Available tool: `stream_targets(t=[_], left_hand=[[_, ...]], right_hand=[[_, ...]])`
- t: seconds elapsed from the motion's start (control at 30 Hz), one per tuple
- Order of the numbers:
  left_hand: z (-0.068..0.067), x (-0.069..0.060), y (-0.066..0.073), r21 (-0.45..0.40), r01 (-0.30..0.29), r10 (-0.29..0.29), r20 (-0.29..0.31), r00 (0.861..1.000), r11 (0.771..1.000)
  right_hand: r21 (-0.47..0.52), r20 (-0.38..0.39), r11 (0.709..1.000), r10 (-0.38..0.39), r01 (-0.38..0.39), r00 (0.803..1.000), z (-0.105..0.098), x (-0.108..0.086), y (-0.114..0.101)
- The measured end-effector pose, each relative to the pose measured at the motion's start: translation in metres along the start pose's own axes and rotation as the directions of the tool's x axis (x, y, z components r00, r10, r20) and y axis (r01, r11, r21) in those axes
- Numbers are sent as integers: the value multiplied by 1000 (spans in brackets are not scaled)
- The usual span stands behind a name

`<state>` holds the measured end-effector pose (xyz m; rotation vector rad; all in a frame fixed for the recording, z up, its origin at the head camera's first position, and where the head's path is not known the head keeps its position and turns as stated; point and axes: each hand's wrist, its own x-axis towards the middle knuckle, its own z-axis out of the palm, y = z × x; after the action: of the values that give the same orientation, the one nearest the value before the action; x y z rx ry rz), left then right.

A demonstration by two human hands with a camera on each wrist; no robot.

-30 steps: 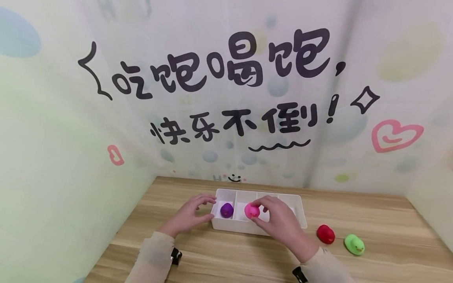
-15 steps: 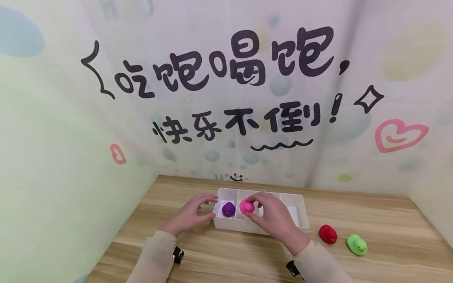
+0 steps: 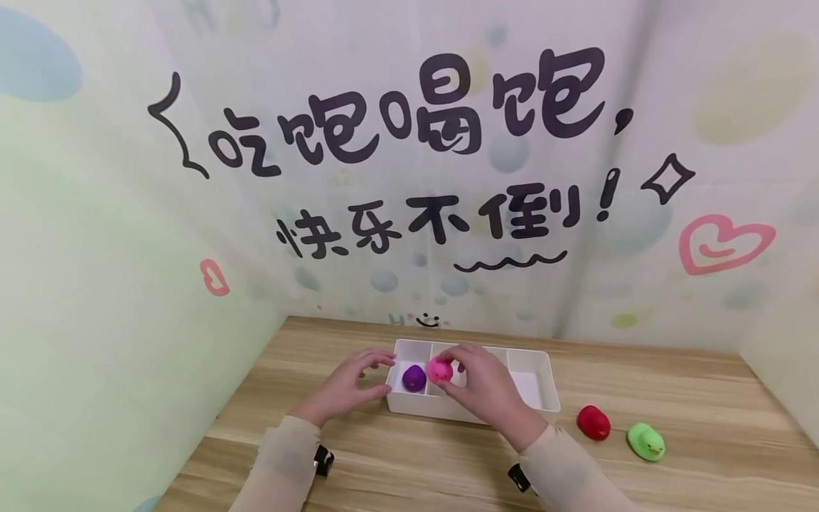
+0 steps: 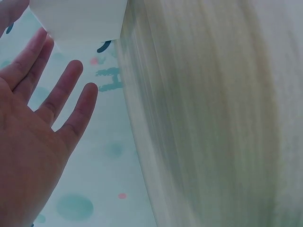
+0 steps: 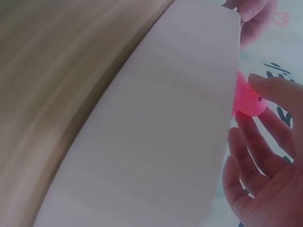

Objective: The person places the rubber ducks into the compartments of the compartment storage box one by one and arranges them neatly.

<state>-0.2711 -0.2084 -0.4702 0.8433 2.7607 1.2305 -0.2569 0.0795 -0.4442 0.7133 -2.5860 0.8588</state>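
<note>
A long white divided box [image 3: 416,405] stands on the wooden surface, with a purple duck [image 3: 414,378] in its leftmost compartment. My right hand [image 3: 489,384] pinches a pink duck [image 3: 439,370] between thumb and fingers, over the second compartment beside the divider. In the right wrist view the pink duck [image 5: 249,97] shows just past the box's wall [image 5: 151,123], held by my right hand [image 5: 270,161]. At the box's left end, my left hand [image 3: 345,387] touches the rim with spread fingers; the left wrist view shows this hand [image 4: 38,123] with fingers extended.
To the right of the box, a red duck [image 3: 593,423] and a light green duck [image 3: 646,441] sit on the wooden table [image 3: 710,405]. Behind the table hangs a pale printed curtain [image 3: 358,299] with black lettering.
My right hand has carried the pink duck leftward, closer to the divider beside the purple duck. My left hand has stayed at the box's left end. The head view has shifted slightly.
</note>
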Motion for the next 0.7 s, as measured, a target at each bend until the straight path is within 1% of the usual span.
stream_targets(t=[0.13, 0.27, 0.5, 0.7], left_hand=[[-1, -1, -1, 1, 2, -2, 0, 1000, 1000], [-1, -1, -1, -4, 6, -6, 4, 1000, 1000], [0, -1, -2, -13, 24, -24, 7, 1000, 1000], [0, -1, -2, -10, 11, -11, -1, 1000, 1000]], right_hand=[[-18, 6, 1000, 1, -1, 1000, 3, 2, 2], [-24, 17, 1000, 19, -18, 1000, 5, 2, 4], [-52, 39, 998, 33, -31, 999, 6, 3, 7], [-96, 56, 995, 25, -20, 998, 6, 5, 10]])
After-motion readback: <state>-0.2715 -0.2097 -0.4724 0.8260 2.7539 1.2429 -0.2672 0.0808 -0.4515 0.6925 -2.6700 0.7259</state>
